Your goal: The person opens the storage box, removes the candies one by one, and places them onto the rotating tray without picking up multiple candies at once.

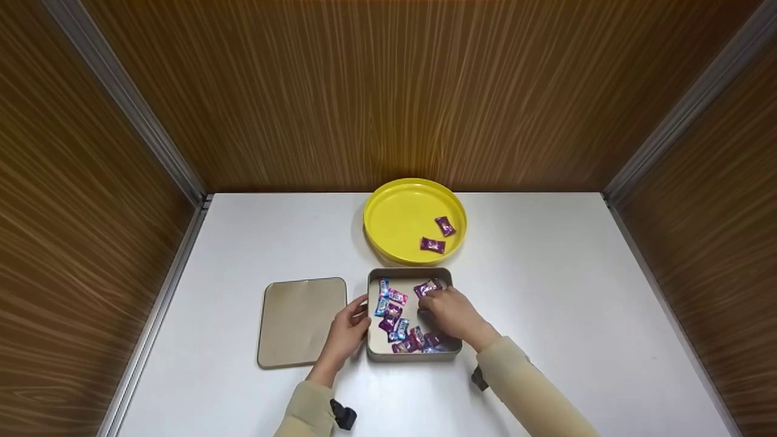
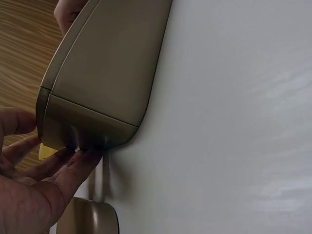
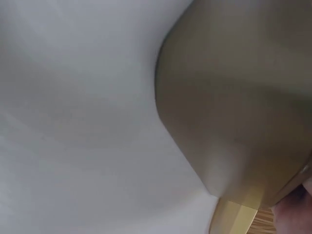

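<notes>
An uncovered tan tin box [image 1: 413, 357] stands on the table with several wrapped candies inside, purple ones [image 1: 391, 317] and blue ones [image 1: 382, 305] among them. My left hand [image 1: 347, 334] is at the tin's left side; in the left wrist view its extended fingers [image 2: 80, 170] touch the outer wall. My right hand [image 1: 454, 312] reaches over the right rim into the tin, its fingers bent down beside a purple candy [image 1: 427, 289]. Its fingertips are hidden, so whether they pinch a candy does not show. The right wrist view mostly shows the tin's outer wall [image 3: 234, 107].
Behind the tin sits a round yellow tray [image 1: 397, 212] holding two purple candies [image 1: 433, 245]. A flat tan lid [image 1: 300, 321] lies to the left of the tin. Wood-patterned panels [image 1: 388, 97] wall in the white table [image 1: 546, 261] at the back and sides.
</notes>
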Demonstrator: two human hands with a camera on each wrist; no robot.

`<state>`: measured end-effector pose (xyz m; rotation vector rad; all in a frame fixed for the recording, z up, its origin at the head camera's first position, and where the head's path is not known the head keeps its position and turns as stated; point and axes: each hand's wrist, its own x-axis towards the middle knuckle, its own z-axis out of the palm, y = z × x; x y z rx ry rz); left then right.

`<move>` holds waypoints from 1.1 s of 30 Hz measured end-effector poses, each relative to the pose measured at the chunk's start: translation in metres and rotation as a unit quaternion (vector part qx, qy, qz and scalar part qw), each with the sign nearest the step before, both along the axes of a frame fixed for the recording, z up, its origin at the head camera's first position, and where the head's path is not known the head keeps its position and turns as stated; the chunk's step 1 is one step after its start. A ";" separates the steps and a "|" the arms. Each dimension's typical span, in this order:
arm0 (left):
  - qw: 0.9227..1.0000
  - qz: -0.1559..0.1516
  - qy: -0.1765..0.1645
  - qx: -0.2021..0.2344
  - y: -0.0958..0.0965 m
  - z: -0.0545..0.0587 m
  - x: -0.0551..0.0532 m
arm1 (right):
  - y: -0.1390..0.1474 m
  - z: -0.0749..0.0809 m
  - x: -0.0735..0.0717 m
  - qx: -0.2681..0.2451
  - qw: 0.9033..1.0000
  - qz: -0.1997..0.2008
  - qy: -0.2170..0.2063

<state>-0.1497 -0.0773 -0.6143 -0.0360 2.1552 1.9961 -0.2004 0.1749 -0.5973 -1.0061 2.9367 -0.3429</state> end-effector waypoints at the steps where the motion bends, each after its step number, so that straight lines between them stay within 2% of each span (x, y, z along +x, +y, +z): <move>1: 1.000 -0.001 0.002 -0.001 0.000 -0.001 0.000 | 0.000 0.001 0.000 -0.009 1.000 -0.002 -0.006; 5: 1.000 -0.006 0.002 0.000 -0.002 -0.003 0.000 | 0.000 0.006 0.001 -0.048 0.998 -0.018 -0.037; 9: 1.000 -0.014 0.004 0.008 -0.004 -0.003 0.001 | 0.001 0.013 0.000 -0.093 0.990 -0.053 -0.087; 17: 1.000 -0.017 -0.008 0.011 -0.006 -0.004 0.001 | 0.005 0.025 -0.005 -0.192 0.958 -0.125 -0.170; 23: 1.000 -0.016 -0.008 0.002 -0.005 -0.003 0.001 | 0.009 0.028 -0.012 -0.248 0.941 -0.156 -0.170; 33: 1.000 -0.014 -0.001 0.003 -0.005 -0.001 0.001 | 0.014 0.030 -0.026 -0.296 0.917 -0.204 -0.171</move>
